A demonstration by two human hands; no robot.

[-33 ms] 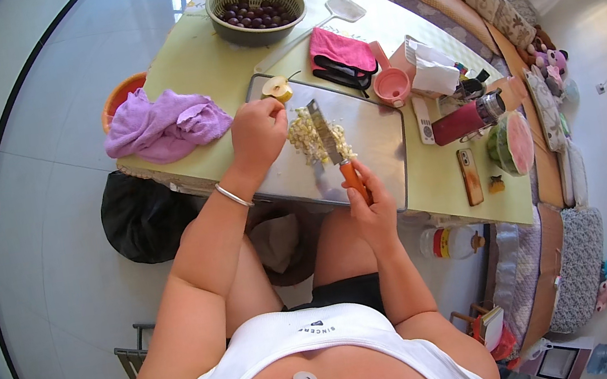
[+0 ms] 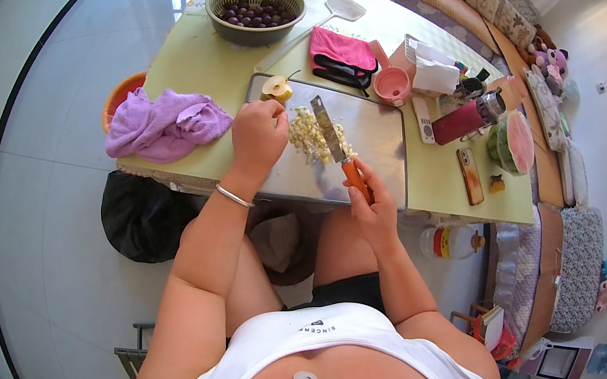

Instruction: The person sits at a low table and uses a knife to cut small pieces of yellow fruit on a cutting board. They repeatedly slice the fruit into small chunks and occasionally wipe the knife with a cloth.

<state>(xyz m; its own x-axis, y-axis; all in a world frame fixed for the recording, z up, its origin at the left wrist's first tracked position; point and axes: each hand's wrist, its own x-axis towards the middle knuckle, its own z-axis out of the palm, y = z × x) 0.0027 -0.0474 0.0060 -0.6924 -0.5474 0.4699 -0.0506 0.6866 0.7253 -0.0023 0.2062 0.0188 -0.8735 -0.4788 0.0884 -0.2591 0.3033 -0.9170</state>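
My right hand [image 2: 372, 206] grips the orange handle of a kitchen knife [image 2: 328, 128]. Its blade stands among finely chopped pale pieces [image 2: 306, 135] on a metal cutting board [image 2: 377, 154]. Over the board's left edge hovers my left hand [image 2: 260, 133], its fingers curled in; whether anything is inside them is hidden. Just beyond that hand lies a halved pear [image 2: 276, 88], cut face showing, with its stem pointing right.
A basket [image 2: 222, 24] of dark round fruit stands at the far left. A purple cloth [image 2: 162, 124] lies left of the board. Beyond it are a fly swatter [image 2: 345, 8] and pink cloth [image 2: 341, 49]; rightward, a pink cup [image 2: 391, 86], thermos [image 2: 463, 120], phone [image 2: 470, 176] and cut watermelon [image 2: 511, 145].
The knife blade has shifted very slightly to the right over the chopped pieces. My left hand stays in nearly the same place.
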